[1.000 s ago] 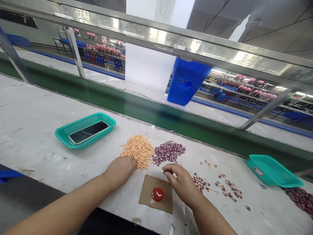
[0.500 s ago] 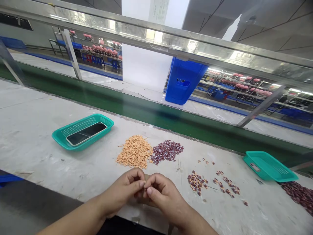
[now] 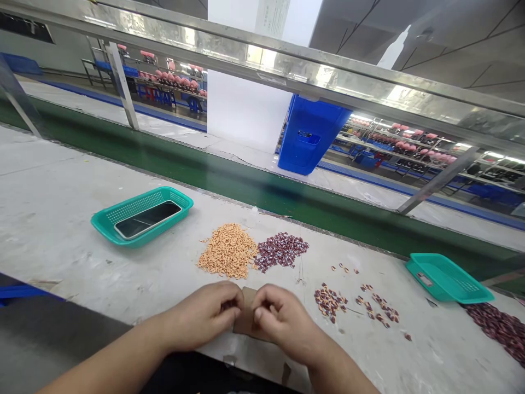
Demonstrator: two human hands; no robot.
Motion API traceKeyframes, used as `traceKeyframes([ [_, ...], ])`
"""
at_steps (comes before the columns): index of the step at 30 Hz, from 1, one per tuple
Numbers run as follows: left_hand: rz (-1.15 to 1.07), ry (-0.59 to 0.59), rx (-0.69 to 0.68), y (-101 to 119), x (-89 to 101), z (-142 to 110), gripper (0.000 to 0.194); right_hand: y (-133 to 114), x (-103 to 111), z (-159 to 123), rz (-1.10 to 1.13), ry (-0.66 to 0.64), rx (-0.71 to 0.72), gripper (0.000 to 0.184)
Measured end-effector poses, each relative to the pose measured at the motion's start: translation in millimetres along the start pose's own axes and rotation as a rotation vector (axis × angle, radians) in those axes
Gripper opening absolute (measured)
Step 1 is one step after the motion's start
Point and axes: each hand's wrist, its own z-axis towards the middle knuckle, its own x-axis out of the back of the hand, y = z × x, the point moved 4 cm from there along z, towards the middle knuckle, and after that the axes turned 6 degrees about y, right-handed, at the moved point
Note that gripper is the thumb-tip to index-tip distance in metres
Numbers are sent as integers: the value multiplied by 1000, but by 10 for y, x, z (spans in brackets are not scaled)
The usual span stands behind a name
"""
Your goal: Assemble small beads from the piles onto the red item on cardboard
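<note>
Many orange bits (image 3: 228, 250) sit past my curled left hand (image 3: 210, 316), maybe for easy reach. Cardboard (image 3: 248, 316) shows between it and my curled right hand (image 3: 286, 324); I can't tell if either pinches anything. Purple bits (image 3: 281, 250) lie past the right one, two-colour bits (image 3: 329, 302) to its right.

This is a factory workshop. A long green strip (image 3: 184, 166), like a conveyor belt, runs across the frame behind the worn tabletop (image 3: 61, 189), below a metal rail (image 3: 229, 50). Shelving (image 3: 378, 144) with rows of pink pieces (image 3: 441, 157) fills the right background; heaps of small orange parts (image 3: 227, 251) and maroon parts (image 3: 282, 250) lie at lower centre.
</note>
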Motion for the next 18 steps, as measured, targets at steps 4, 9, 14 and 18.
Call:
traceKeyframes([
  [4,52,84,34,-180,127,99,16,77,355,-33,3,209,-57,7],
  [9,167,67,52,-278,272,70,20,295,416,-200,-125,214,-127,9],
  [14,233,-98,137,-305,302,-184,16,467,373,-295,-97,236,-142,13],
  [18,310,-91,209,-325,282,-390,11,451,370,-299,-118,221,-142,12],
])
